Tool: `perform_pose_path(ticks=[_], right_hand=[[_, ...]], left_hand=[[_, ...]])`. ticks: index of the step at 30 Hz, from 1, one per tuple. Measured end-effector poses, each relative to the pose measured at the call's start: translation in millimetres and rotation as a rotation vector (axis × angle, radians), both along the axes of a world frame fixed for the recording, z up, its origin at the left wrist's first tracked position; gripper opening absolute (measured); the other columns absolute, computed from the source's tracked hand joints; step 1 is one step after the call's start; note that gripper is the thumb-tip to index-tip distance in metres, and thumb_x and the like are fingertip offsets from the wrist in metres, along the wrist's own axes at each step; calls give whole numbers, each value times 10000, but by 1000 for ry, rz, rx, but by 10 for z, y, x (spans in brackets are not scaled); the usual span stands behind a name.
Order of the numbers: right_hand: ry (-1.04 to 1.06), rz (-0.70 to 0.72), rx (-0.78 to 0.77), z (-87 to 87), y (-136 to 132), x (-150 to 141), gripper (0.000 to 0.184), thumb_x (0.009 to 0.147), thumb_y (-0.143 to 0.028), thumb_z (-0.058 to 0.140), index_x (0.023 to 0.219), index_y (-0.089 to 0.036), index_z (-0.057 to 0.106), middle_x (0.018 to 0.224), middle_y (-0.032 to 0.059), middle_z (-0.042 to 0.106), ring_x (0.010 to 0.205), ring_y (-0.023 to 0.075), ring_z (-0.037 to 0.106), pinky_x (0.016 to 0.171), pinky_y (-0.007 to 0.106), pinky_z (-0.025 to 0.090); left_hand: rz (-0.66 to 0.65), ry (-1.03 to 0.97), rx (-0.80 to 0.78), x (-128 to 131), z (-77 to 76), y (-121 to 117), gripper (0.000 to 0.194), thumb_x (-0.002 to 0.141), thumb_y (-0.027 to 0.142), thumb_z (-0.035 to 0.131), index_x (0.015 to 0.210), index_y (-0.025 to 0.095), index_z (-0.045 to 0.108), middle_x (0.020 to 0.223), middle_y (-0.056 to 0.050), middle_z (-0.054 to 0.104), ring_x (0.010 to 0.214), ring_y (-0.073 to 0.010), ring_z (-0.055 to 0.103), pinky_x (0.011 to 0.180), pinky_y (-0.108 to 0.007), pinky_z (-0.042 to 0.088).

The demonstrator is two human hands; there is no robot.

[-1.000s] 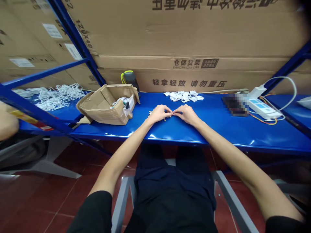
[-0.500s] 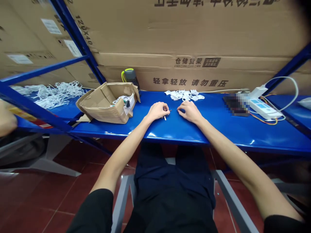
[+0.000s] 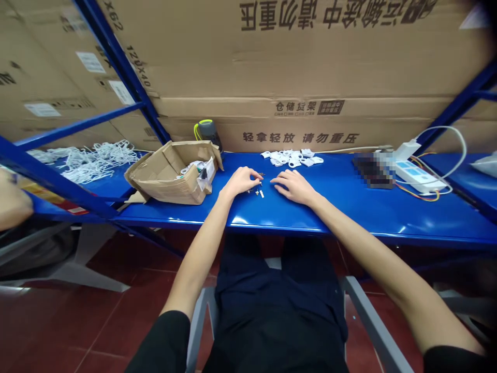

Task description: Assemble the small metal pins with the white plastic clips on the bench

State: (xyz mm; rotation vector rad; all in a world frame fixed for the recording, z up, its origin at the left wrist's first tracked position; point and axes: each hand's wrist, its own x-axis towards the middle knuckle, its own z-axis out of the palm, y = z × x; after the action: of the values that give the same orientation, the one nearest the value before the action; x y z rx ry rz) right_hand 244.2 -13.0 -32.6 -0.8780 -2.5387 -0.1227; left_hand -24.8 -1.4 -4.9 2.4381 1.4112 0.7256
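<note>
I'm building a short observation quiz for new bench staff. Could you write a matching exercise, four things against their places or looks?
Things:
1. Cardboard box
2. White pieces with holes
3. Power strip
4. Small loose parts

Places or looks:
A. Right of the right hand, with cables around it
B. Close beside the fingers of the left hand
C. Open-topped, left of both hands
D. Loosely clustered near the back of the blue shelf

Pairs: 1-C, 2-D, 3-A, 4-B
</note>
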Motion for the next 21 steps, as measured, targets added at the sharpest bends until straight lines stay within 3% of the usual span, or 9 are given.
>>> perform_pose_path(ticks=[4, 10, 17, 21], right_hand=[[13, 20, 5, 3, 1, 6, 358, 1134, -350, 485, 1306, -223, 772, 1214, 135, 756, 1086, 298, 619, 936, 438, 401], [-5, 99, -11, 2, 7, -24, 341, 1118, -442, 553, 1115, -216, 809, 1105, 117, 765, 1010, 280, 605, 899, 423, 388], [43, 56, -42, 3, 8, 0, 310, 1097, -357, 544, 1022, -214, 808, 1059, 111, 785, 1006, 280, 625, 891, 427, 379], [54, 58, -85, 30, -35, 20, 322, 1080, -448, 587, 1046, -221, 813, 1084, 108, 787, 1030, 292, 645, 922, 442, 387]], left_hand=[[-101, -28, -54, -1, -48, 28, 235, 884, 263, 746, 1034, 226, 922, 966, -55, 843, 819, -203, 713, 874, -320, 566], [-273, -71, -56, 117, -84, -10, 232, 897, 314, 749, 1029, 226, 918, 807, -13, 752, 756, -160, 652, 903, -305, 541], [-297, -78, -105, 120, -99, -19, 260, 906, 420, 777, 1019, 228, 911, 823, -24, 737, 780, -168, 627, 854, -312, 520], [-311, -88, -108, 129, -128, -9, 257, 912, 422, 783, 1024, 227, 906, 775, -6, 702, 770, -164, 624, 938, -334, 523]])
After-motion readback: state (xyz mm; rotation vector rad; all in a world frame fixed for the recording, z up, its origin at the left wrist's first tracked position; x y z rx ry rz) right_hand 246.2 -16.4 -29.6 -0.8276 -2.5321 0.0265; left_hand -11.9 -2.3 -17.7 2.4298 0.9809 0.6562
